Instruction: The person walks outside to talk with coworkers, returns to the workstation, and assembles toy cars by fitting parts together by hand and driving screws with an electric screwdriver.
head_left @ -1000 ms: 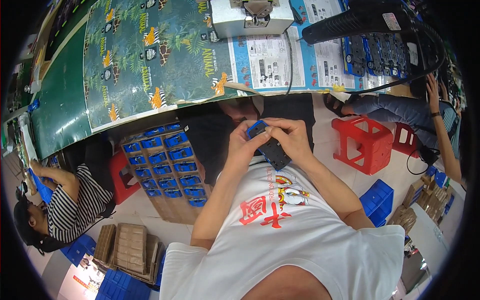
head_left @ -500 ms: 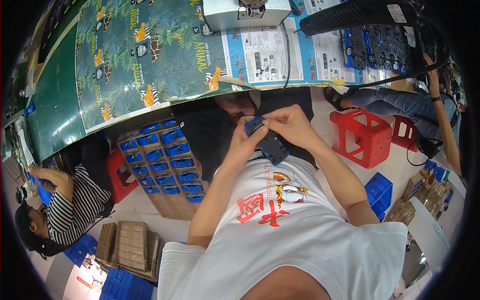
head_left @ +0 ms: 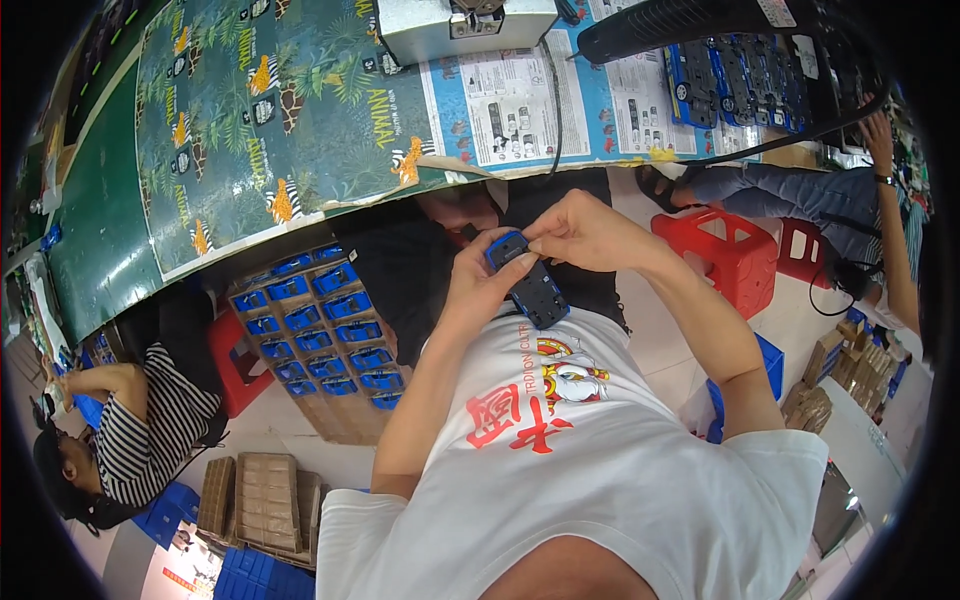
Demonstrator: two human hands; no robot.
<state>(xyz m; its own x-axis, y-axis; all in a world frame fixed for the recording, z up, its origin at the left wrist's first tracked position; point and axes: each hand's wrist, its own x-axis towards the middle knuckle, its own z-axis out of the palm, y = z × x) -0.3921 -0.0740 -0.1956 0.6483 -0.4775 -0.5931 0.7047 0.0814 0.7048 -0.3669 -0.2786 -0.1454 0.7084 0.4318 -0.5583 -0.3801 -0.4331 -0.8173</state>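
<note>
Over my lap, a blue toy car (head_left: 541, 298) is turned with its black underside up. My left hand (head_left: 478, 283) is closed around its left side, thumb laid across the underside. At the car's upper right edge, my right hand (head_left: 585, 237) has thumb and fingers pinched together against it. Whatever sits between those fingertips is too small or hidden to make out. The lower part of the car shows between the two hands.
Ahead is a workbench (head_left: 95, 245) with printed sheets. On it are a metal box (head_left: 470, 35), a black corded tool (head_left: 660, 28) and a row of toy cars (head_left: 735, 85). A divided carton (head_left: 350, 415) of blue cars stands left; red stools (head_left: 735, 265) and co-workers flank me.
My right wrist and elbow have swung slightly outward to the right, while its fingertips stay at the car's upper edge. The left hand still holds the car. The whole view has shifted a little.
</note>
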